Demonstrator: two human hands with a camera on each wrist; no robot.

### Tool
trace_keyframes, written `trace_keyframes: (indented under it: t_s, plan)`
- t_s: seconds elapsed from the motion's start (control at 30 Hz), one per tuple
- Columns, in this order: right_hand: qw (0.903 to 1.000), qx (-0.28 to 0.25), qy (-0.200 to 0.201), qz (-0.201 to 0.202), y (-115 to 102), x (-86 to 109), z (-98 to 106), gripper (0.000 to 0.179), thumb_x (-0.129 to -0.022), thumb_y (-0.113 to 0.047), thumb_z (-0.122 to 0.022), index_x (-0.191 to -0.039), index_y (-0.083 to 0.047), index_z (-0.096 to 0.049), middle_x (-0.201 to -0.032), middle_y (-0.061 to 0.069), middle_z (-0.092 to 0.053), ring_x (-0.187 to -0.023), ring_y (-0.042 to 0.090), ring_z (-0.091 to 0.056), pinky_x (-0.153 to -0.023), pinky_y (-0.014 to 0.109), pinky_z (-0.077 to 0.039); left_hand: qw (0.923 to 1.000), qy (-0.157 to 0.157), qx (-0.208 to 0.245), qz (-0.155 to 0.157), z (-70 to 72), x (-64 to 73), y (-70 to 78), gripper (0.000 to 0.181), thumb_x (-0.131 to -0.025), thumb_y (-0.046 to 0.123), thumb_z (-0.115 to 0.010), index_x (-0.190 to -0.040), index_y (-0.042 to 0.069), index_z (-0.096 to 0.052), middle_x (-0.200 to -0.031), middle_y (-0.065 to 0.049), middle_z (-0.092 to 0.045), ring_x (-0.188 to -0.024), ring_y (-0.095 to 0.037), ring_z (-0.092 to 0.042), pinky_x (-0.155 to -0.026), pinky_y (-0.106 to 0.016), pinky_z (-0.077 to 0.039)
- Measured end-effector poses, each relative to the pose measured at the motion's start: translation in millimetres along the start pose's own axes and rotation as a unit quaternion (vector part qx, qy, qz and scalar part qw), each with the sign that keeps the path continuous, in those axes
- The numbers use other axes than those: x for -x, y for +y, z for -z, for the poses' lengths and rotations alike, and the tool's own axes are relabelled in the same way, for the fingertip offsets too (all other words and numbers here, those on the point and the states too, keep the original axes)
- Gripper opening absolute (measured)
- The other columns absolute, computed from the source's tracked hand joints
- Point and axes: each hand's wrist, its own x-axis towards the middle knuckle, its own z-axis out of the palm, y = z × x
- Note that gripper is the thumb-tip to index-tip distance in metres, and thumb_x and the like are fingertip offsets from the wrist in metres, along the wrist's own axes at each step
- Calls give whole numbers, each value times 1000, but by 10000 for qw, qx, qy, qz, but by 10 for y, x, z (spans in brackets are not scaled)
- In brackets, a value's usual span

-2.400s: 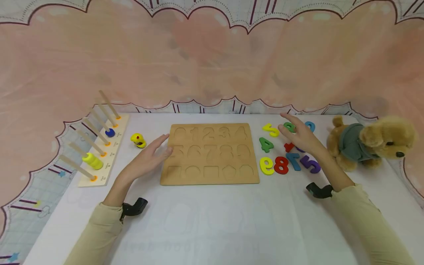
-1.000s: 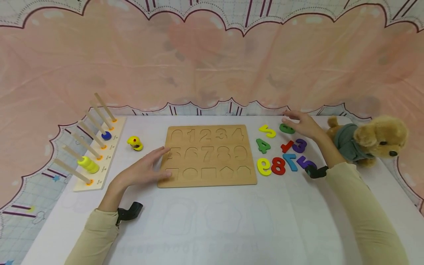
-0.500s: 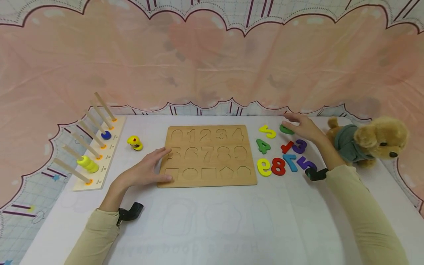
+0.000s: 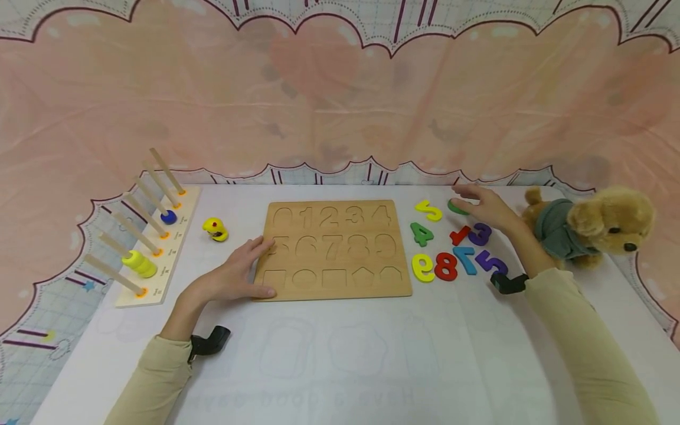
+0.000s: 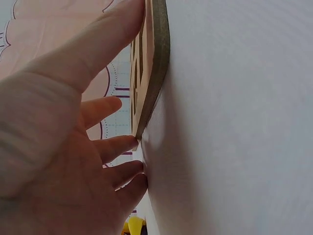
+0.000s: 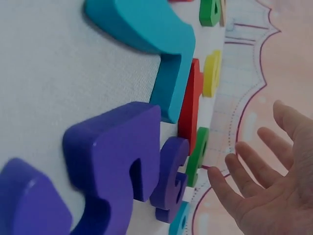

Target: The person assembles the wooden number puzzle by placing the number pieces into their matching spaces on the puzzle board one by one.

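Observation:
My left hand [image 4: 231,274] rests at the left edge of a wooden number puzzle board [image 4: 332,261], its thumb over the near left corner. In the left wrist view its fingers are loosely spread beside the board's edge [image 5: 159,54]. The board's recesses for digits and shapes hold no pieces. My right hand [image 4: 491,208] hovers, fingers relaxed, above the back of the loose number pieces, partly covering a green one [image 4: 459,206]. The right wrist view shows it apart from the pieces, including a purple 5 [image 6: 117,142] and a blue 7 [image 6: 171,41]. A light-blue piece [image 6: 181,220] is hidden from the head view.
A counting stand [image 4: 175,254] with upright pegs, yellow rings and a blue ring stands at left. Beside it sits a small yellow duck [image 4: 215,229]. On the right is a plush dog [image 4: 568,230] in a green top. A patterned curtain hangs behind the white table.
My left hand has moved nearer along the board's left edge, its thumb lowering to the near corner. The right hand has shifted slightly back and right, then dipped a little. The pieces stay put.

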Motion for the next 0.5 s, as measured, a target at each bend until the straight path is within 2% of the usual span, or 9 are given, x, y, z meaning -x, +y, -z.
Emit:
trace_keyframes:
  t_s: [0.13,0.3,0.5]
  plan:
    - [10000,4,41,20,-40,38,40,67,-97,-47,-51,-150,-10,-34,-155,21,-33,-144,43,-28,-112,66,-29,10000,2,22,16,-5,2,8,105,-76,45,-80,-155,8,-21,-160,-27,-8,-145,-52,-8,-112,-72,-16]
    - [9992,-300,36,-273,-98,140,104,77,-94,-60,-47,-154,-16,-28,-158,17,-30,-146,43,-23,-111,70,-24,10000,-16,25,24,-12,3,13,104,-76,44,-80,-155,8,-21,-160,-27,-8,-146,-52,-7,-112,-72,-15]
    - [9960,-750,266,-396,-88,275,146,75,-95,-57,-46,-155,-18,-23,-158,18,-29,-146,43,-24,-112,68,-26,10000,-43,55,60,-11,-5,24,106,-75,44,-80,-155,7,-21,-160,-27,-7,-145,-53,-5,-112,-72,-13]
